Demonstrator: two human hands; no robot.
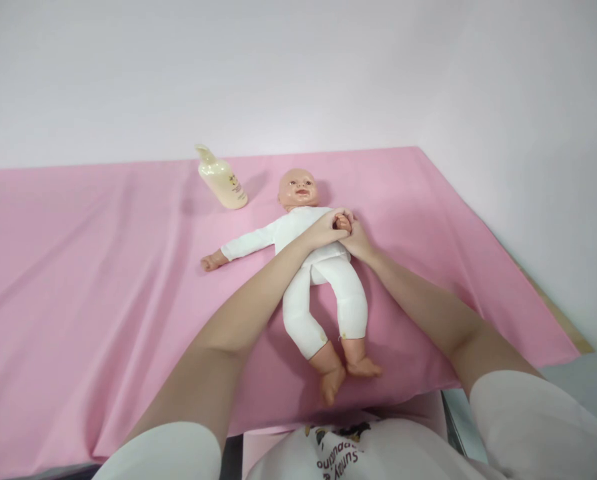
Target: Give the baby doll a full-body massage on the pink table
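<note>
A baby doll with a white cloth body lies face up, its head away from me and its feet towards me. Both my hands meet over its chest, around one of the doll's hands. My left hand curls about that small hand from the left, thumb across its lower side. From the right, my right hand closes on it too, its fingers partly hidden. The doll's other arm stretches out to the left on the cloth.
A cream pump bottle stands behind the doll's outstretched arm. Pink cloth with folds on the left covers the table. A white wall rises behind and to the right. My shirt is close to the table's front edge.
</note>
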